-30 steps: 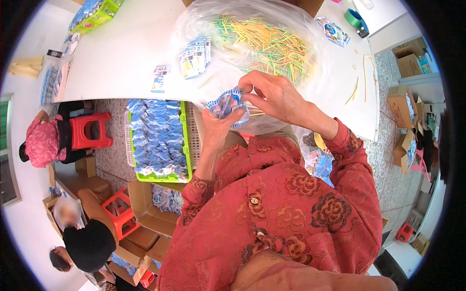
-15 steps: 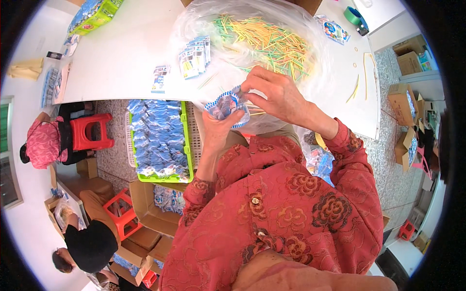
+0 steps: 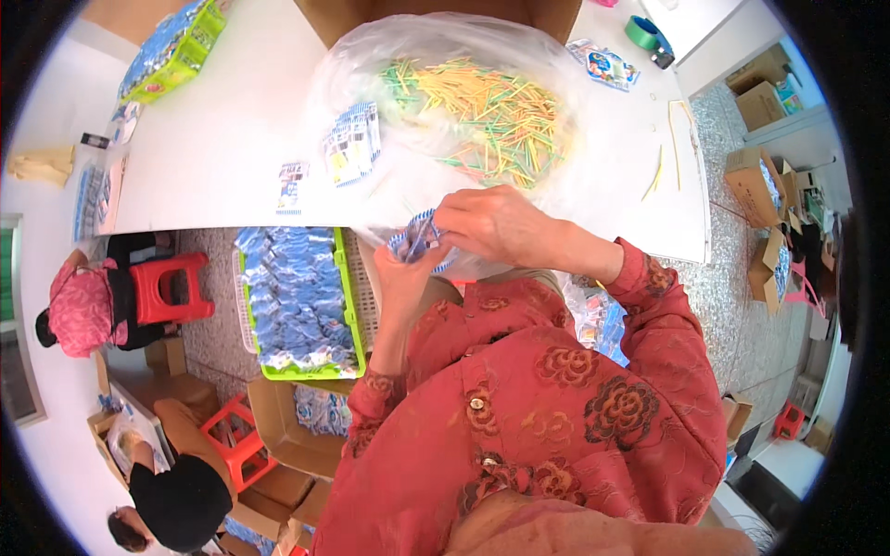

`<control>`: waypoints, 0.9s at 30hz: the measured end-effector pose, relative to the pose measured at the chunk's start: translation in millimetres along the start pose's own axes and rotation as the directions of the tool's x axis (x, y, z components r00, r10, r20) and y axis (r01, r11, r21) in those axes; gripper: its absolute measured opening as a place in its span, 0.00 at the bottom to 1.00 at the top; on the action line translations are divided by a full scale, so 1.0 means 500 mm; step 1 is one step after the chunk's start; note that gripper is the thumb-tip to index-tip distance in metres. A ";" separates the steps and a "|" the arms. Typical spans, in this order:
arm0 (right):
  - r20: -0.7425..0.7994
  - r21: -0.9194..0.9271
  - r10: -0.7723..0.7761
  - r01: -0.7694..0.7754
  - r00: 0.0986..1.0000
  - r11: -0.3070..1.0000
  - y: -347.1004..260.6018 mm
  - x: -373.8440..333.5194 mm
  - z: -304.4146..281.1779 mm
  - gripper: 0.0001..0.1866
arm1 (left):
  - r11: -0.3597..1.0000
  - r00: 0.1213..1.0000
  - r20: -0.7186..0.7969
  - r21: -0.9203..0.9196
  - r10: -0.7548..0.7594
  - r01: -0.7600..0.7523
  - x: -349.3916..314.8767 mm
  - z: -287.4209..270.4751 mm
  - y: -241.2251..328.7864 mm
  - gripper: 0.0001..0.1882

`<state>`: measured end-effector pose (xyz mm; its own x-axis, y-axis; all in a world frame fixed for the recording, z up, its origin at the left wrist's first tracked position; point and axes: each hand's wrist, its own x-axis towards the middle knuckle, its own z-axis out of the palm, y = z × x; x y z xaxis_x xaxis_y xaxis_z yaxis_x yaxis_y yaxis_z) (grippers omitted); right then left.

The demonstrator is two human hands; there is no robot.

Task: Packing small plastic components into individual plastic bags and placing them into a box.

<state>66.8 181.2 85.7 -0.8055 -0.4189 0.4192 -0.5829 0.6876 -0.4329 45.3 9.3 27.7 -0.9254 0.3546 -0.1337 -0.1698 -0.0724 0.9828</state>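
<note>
My left hand (image 3: 400,285) is closed around a small clear plastic packet (image 3: 420,235) with blue-striped edges, held above my lap at the table's front edge. The closed fingers of my right hand (image 3: 496,224) pinch the packet's upper right edge; anything else between them is hidden. Just beyond my hands, a pile of thin yellow, green and orange sticks (image 3: 505,120) lies on a large clear plastic bag (image 3: 338,79). To the left of the pile rests a stack of flat blue-and-white packets (image 3: 352,144), with a single packet (image 3: 291,187) beside it.
A green-rimmed basket (image 3: 352,320) full of blue packets stands below the table at left. An open carton (image 3: 436,11) is at the table's far side, with green tape (image 3: 640,33) to its right. Two people sit at left near red stools (image 3: 171,287).
The view has shifted, so the table sits lower in it. Both hands stay on the packet, which is now more crumpled and turned, with my right fingers closer against it.
</note>
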 end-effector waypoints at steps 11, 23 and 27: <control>-0.065 0.017 0.044 -0.043 0.997 0.999 -0.021 0.016 0.005 0.04 | 0.988 0.988 -0.073 -0.056 0.137 -0.141 -0.007 0.007 0.001 0.09; -0.080 0.052 0.063 -0.059 0.995 0.997 -0.012 0.030 0.012 0.08 | 0.985 0.985 -0.104 -0.089 0.140 -0.150 0.025 0.016 -0.012 0.11; -0.064 -0.005 0.082 -0.082 0.995 0.997 0.000 0.033 0.007 0.08 | 0.961 0.995 -0.045 -0.256 0.093 -0.101 0.028 0.032 0.007 0.12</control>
<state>53.0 172.0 89.8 -0.8420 -0.3224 0.4325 -0.5140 0.7229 -0.4617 37.1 29.1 31.2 -0.9516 0.3036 -0.0476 -0.1561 -0.3438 0.9260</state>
